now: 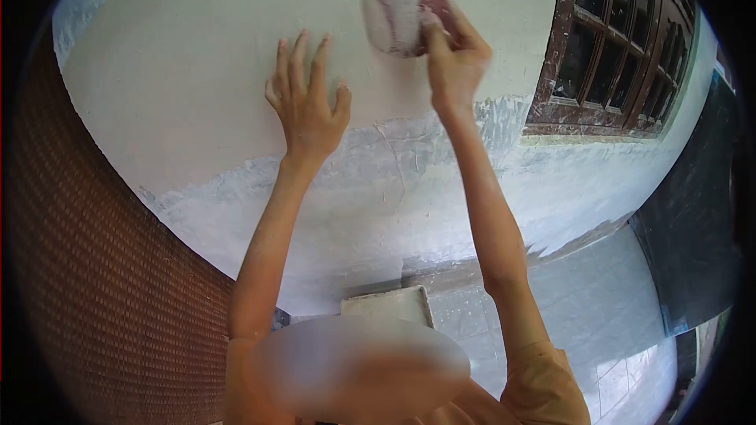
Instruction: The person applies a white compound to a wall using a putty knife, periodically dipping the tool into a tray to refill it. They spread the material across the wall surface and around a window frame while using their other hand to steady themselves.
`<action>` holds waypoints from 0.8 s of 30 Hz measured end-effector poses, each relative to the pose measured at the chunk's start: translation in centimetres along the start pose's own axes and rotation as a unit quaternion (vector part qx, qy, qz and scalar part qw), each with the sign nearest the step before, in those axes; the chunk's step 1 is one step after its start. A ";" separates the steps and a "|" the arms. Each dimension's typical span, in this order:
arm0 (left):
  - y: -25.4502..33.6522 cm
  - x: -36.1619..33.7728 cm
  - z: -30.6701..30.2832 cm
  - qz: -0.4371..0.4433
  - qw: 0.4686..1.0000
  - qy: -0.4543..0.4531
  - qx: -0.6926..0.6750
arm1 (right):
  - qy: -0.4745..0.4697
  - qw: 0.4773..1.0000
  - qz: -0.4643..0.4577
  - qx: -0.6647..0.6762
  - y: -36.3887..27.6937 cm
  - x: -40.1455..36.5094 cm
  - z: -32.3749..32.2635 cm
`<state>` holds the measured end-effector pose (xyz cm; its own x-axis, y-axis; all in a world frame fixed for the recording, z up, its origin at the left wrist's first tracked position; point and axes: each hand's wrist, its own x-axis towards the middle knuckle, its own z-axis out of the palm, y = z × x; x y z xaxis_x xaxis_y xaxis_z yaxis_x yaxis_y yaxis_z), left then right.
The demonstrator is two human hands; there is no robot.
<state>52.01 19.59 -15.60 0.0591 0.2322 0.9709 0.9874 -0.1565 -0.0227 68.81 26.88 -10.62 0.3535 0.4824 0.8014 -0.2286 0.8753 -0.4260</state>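
Observation:
My right hand pinches a dark red sheet of sandpaper against the upper part of the wall. The sheet is caked with whitish dust and slightly smeared by motion. To its left, my left hand is open, fingers spread and pointing up, at the wall's surface. The wall is pale cream above, with a rough patchy white and grey band below both hands.
A brown wooden window with dark panes and white spatters is at the upper right. Woven matting lines the left side. Low down are a pale rectangular box-like object, a glossy tiled floor and a dark sheet at the right.

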 end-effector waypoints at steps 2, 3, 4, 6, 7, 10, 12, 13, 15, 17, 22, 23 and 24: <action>-0.6 0.1 -0.6 0.003 1.000 0.002 -0.005 | 0.049 0.998 -0.019 -0.018 -0.1 1.7 -3.0; -1.1 -0.1 -1.1 -0.004 1.000 -0.002 0.012 | 0.097 0.994 -0.032 -0.043 -0.2 2.2 -4.2; -1.5 -0.5 -1.6 -0.013 0.999 -0.012 0.028 | 0.122 0.992 -0.043 -0.013 -1.1 2.5 -4.7; -2.2 -0.4 -2.1 -0.022 1.000 -0.004 0.022 | 0.121 0.990 -0.062 0.025 -1.7 2.7 -4.7; -2.4 -0.1 -2.1 -0.024 1.000 0.006 0.017 | 0.093 0.993 -0.062 0.032 -1.5 2.3 -3.6; -1.9 0.5 -1.5 -0.024 1.000 0.005 0.006 | -0.012 1.000 -0.015 0.006 -0.1 -0.3 -0.1; -1.6 0.5 -1.4 -0.018 1.000 0.004 0.002 | -0.019 1.000 0.003 -0.014 0.9 -0.2 -0.3; -1.6 0.5 -1.4 -0.014 1.000 0.005 -0.001 | -0.019 1.000 0.003 -0.014 0.7 0.4 -1.7; -2.0 0.2 -1.8 -0.016 1.000 0.018 0.001 | 0.096 0.994 -0.043 -0.027 -0.2 1.9 -4.5; -2.2 0.1 -2.0 -0.022 0.999 0.029 0.003 | 0.133 0.990 -0.035 0.023 -2.0 1.8 -5.5; -1.1 0.9 -0.7 -0.008 1.000 0.022 -0.006 | -0.031 0.999 0.024 -0.036 0.1 -2.4 -2.7; -0.8 1.0 -0.5 -0.006 1.000 0.023 -0.009 | -0.040 0.995 0.072 -0.052 0.0 -2.9 -2.4; -0.6 0.9 -0.4 -0.005 1.000 0.015 -0.012 | -0.023 0.999 0.022 -0.026 1.7 -2.2 -3.3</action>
<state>51.44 19.46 -14.64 0.0452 0.2048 0.9778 0.9840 -0.1782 -0.0081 70.58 27.43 -14.51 0.3019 0.5188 0.7998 -0.1957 0.8548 -0.4806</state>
